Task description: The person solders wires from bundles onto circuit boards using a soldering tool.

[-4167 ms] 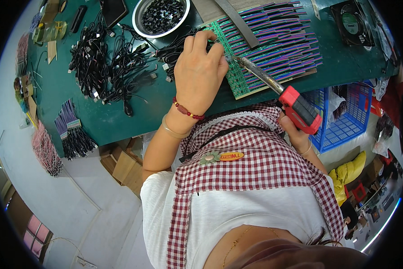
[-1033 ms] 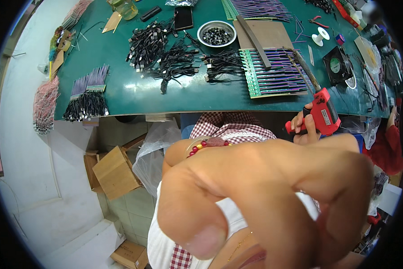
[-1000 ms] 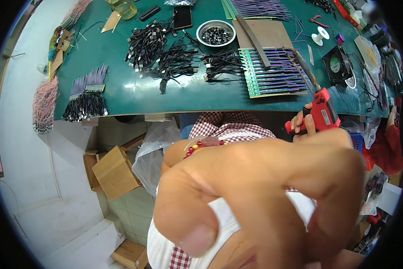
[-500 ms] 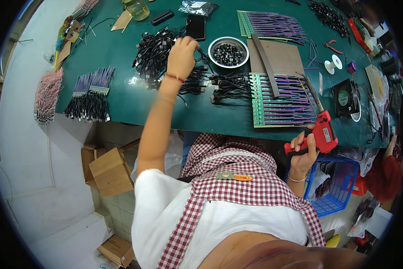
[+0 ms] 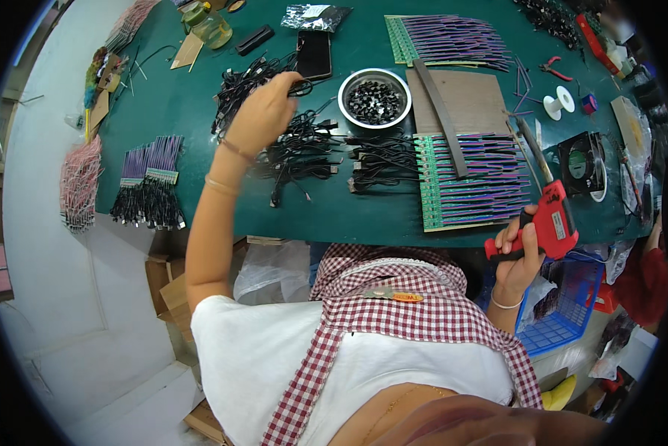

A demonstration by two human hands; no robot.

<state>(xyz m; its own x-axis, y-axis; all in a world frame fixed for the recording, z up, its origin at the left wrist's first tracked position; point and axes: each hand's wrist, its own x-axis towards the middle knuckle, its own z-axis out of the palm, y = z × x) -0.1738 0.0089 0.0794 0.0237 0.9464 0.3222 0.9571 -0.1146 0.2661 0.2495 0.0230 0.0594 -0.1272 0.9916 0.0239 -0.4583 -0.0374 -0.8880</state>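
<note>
My left hand (image 5: 260, 117) is over the pile of black USB cables (image 5: 241, 83), its fingers closed on a black cable (image 5: 301, 88) that loops out beside the fingertips. More black cables (image 5: 302, 141) lie loosely bunched just right of the wrist, and another bunch (image 5: 382, 165) lies beside them. On the right, my right hand (image 5: 518, 249) grips a red soldering gun (image 5: 557, 227) by its handle, at the table's front edge. The gun's long tip points up and away, beside green circuit boards (image 5: 430, 186) with rows of purple wires.
A steel bowl (image 5: 375, 102) of small black parts stands mid-table. A metal bar (image 5: 439, 115) lies across cardboard (image 5: 490, 104) and the boards. Behind are a phone (image 5: 314, 56) and a glass jar (image 5: 211, 30). A white spool (image 5: 558, 102) and a fan (image 5: 581, 163) stand right.
My left hand has moved left and nearer over the cable pile, and a cable loop now shows at its fingers. The right hand still holds the soldering gun. The whole view has shifted slightly.
</note>
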